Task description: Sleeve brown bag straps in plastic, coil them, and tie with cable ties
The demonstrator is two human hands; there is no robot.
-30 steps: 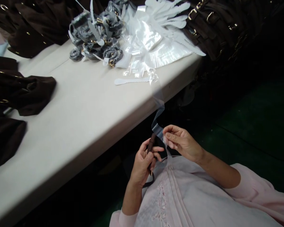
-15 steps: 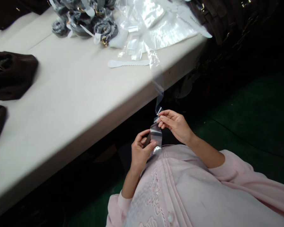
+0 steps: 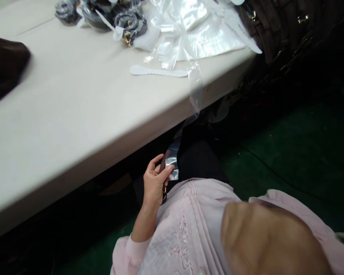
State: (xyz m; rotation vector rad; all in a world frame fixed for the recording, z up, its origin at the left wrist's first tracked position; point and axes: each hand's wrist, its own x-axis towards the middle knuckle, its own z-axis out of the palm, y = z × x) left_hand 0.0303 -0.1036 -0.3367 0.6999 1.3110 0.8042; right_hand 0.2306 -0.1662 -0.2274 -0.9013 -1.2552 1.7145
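Note:
My left hand (image 3: 153,183), low in front of my body, is closed with its thumb pressing a clear plastic film strip (image 3: 172,152) against a dark brown strap (image 3: 162,165). A bit of gold-coloured metal shows below the fingers. From that grip the film runs up over the table's edge to the pile of clear plastic film (image 3: 209,40). My right hand (image 3: 272,236) is a large blur close to the camera at the lower right. Its fingers cannot be made out.
On the white table (image 3: 83,103) lies a white serrated plastic knife (image 3: 157,71). Several film-wrapped dark coils (image 3: 129,23) sit at the back. A dark brown item (image 3: 5,68) stands at the left. Dark straps with gold hardware (image 3: 275,23) hang at the upper right.
My right hand has let go of the film strip and come up close to the camera. My left hand, still gripping film and strap, appears further left. The view has shifted.

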